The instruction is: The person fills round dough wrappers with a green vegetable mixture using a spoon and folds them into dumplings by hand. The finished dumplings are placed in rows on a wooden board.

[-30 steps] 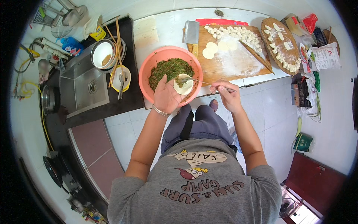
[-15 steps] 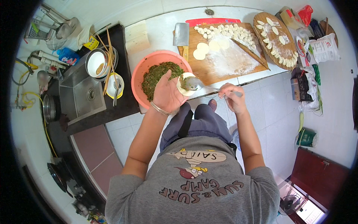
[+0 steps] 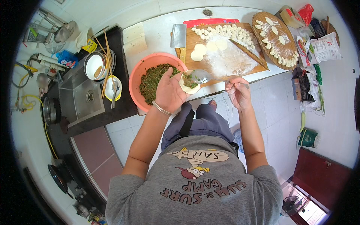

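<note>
My left hand (image 3: 168,92) lies palm up with its fingers stretched out beneath a round dumpling wrapper (image 3: 190,90), holding it flat. A small mound of green minced filling (image 3: 188,80) rests on the wrapper. Between its fingers my right hand (image 3: 239,92) grips the handle of a metal spoon (image 3: 202,76). The spoon's bowl is over the wrapper's right edge; whether it touches cannot be made out. Just behind my left hand stands a pink basin (image 3: 134,79) of the same chopped green filling.
A floured wooden board (image 3: 230,73) carries dough pieces, flat wrappers (image 3: 197,56) and a rolling pin (image 3: 249,55). A cleaver (image 3: 179,36) lies at its left edge. Shaped dumplings sit on a round board (image 3: 259,19) at right. Bowls and chopsticks (image 3: 108,62) stand beside the sink (image 3: 77,107).
The spoon has shifted right and slightly up, uncovering more filling on the wrapper. My right hand has risen a little. My left hand stays nearly in place.
</note>
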{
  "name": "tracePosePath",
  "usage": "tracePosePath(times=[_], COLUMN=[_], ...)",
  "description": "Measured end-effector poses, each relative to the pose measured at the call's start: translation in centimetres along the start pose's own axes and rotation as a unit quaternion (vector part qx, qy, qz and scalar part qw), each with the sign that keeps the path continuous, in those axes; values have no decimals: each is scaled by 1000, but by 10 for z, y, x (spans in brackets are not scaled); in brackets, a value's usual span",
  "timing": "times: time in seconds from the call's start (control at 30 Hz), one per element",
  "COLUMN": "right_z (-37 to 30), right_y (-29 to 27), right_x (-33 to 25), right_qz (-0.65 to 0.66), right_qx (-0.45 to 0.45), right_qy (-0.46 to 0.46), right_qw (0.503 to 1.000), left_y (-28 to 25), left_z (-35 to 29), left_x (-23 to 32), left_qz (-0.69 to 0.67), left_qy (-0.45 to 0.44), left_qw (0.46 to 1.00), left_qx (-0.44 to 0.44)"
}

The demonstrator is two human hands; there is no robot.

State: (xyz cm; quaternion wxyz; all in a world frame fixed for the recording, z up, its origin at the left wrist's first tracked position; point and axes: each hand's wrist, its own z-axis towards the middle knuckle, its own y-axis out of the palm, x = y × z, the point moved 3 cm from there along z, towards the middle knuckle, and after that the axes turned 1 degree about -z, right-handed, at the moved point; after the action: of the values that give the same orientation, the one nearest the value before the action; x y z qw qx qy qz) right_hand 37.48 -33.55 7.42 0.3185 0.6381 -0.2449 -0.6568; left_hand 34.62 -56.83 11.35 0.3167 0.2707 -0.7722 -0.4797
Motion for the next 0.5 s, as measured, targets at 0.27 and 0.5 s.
tracePosePath(times=[0.27, 0.5], right_z=[4, -5], right_y=[9, 0], right_x=[8, 12], right_qz=[-48, -61], right_qx=[-27, -16], right_qy=[14, 29], right_qw=[998, 998], left_y=[6, 4], left_z=[-5, -10], left_x=[-3, -4], left_qz=[74, 62], left_qy=[24, 45], left_qw=[997, 997], left_qx=[23, 3])
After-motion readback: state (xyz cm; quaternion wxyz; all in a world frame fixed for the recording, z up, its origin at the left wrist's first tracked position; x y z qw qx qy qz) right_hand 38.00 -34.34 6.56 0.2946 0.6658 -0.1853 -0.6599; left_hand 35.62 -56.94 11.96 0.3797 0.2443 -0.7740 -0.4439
